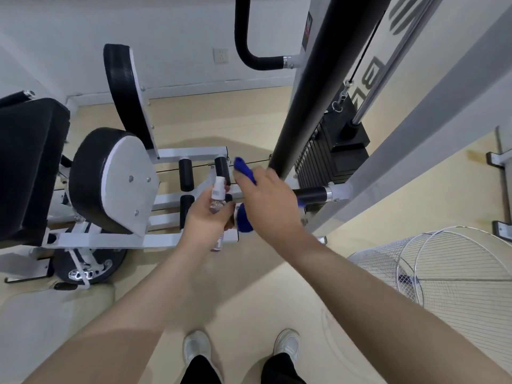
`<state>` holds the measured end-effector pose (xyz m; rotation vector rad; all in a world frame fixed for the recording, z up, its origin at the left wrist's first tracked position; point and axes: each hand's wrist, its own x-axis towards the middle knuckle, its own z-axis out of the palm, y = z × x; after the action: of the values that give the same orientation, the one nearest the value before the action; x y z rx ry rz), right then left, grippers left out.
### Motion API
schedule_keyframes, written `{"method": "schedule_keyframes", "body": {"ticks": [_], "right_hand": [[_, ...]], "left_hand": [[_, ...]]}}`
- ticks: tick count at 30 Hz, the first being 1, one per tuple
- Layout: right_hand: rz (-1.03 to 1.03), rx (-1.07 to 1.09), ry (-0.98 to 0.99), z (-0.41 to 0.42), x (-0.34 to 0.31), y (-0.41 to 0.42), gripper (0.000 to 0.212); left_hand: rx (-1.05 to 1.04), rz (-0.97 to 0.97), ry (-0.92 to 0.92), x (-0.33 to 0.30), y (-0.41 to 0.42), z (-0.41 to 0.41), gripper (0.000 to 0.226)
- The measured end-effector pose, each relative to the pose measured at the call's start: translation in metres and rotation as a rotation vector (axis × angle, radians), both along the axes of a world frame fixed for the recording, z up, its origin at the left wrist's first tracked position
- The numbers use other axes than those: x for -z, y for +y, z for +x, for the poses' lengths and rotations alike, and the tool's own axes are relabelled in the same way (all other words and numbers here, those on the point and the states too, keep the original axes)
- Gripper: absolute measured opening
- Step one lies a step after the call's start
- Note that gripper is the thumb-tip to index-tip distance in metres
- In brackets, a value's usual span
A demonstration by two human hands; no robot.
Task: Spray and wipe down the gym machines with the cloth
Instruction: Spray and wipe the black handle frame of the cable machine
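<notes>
My left hand [206, 214] holds a small clear spray bottle [217, 199] with a white cap, upright, in front of a white-framed gym machine [191, 154]. My right hand [267, 199] grips a blue cloth [245, 170] that sticks out above and below the fist. The right hand sits at the lower end of a long black padded bar [324, 79], beside a short black handle [309, 194]. Whether the cloth touches the bar is hidden by the hand. The two hands are close together.
A black seat and round pad [91, 173] of the machine stand at the left. A black weight stack [338, 151] and a white frame post [415, 134] rise at the right. A white wire fan guard [443, 273] lies on the beige floor at the right. My shoes [241, 347] show below.
</notes>
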<state>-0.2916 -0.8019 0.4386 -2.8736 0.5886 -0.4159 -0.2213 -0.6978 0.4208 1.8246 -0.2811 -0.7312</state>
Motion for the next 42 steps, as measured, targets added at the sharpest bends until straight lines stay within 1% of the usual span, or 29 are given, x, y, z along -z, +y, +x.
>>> {"method": "schedule_keyframes", "body": {"ticks": [1,2,3,5,7,8,10,11,13,15,19,22,26,28,30,32,34,38,42], "right_hand": [[-0.237,-0.063,0.028,0.008,-0.01,-0.004,0.036],[-0.413,-0.107,0.109,0.014,-0.02,-0.008,0.029],[-0.535,-0.157,0.225,0.018,-0.024,-0.012,0.023],[-0.696,-0.278,0.47,0.02,-0.02,-0.018,0.017],[-0.808,-0.326,0.612,0.02,-0.019,-0.02,0.016],[-0.815,-0.284,0.629,0.021,-0.019,-0.019,0.014],[-0.769,-0.209,0.566,0.028,-0.021,-0.015,0.007],[-0.751,-0.177,0.546,0.03,-0.02,-0.013,0.008],[-0.792,-0.227,0.611,0.032,-0.003,-0.011,0.017],[-0.83,-0.257,0.721,0.036,0.013,-0.008,0.021],[-0.806,-0.335,0.802,0.038,0.003,-0.008,0.025],[-0.845,-0.307,0.741,0.028,-0.033,-0.009,0.024],[-0.845,-0.1,0.599,0.02,-0.081,-0.011,0.019],[-0.857,-0.014,0.578,0.019,-0.085,-0.009,0.018],[-0.855,0.034,0.59,0.023,-0.075,-0.007,0.02],[-0.831,0.037,0.616,0.029,-0.055,-0.004,0.02],[-0.835,-0.03,0.675,0.033,-0.027,-0.003,0.019],[-0.874,-0.147,0.828,0.034,0.034,0.001,0.024],[-0.985,-0.275,0.903,0.041,0.056,-0.002,0.021]], "left_hand": [[-0.005,-0.014,-0.023,-0.003,0.004,0.005,0.026],[-0.006,-0.023,-0.04,-0.005,0.006,0.008,0.025],[-0.01,-0.027,-0.046,-0.009,0.007,0.011,0.026],[-0.015,-0.03,-0.044,-0.013,0.007,0.015,0.03],[-0.007,-0.038,-0.046,-0.015,0.008,0.017,0.029],[-0.001,-0.043,-0.047,-0.015,0.007,0.018,0.027],[0.011,-0.049,-0.046,-0.013,0.006,0.021,0.023],[0.016,-0.051,-0.04,-0.012,0.006,0.022,0.02],[0.025,-0.045,-0.022,-0.007,0.006,0.024,0.016],[0.041,-0.027,-0.005,-0.004,0.007,0.024,0.02],[0.064,-0.003,-0.004,-0.006,0.01,0.023,0.026],[0.1,0.03,-0.022,-0.017,0.011,0.021,0.022],[0.148,0.054,-0.022,-0.035,0.003,0.023,0.014],[0.156,0.04,-0.02,-0.037,0.0,0.024,0.012],[0.157,0.03,-0.015,-0.033,0.0,0.026,0.012],[0.156,0.044,-0.025,-0.023,0.006,0.027,0.014],[0.142,0.064,-0.039,-0.012,0.013,0.027,0.016],[0.101,0.031,-0.005,0.015,0.022,0.027,0.02],[0.085,0.1,0.001,0.039,0.02,0.028,0.017]]}}
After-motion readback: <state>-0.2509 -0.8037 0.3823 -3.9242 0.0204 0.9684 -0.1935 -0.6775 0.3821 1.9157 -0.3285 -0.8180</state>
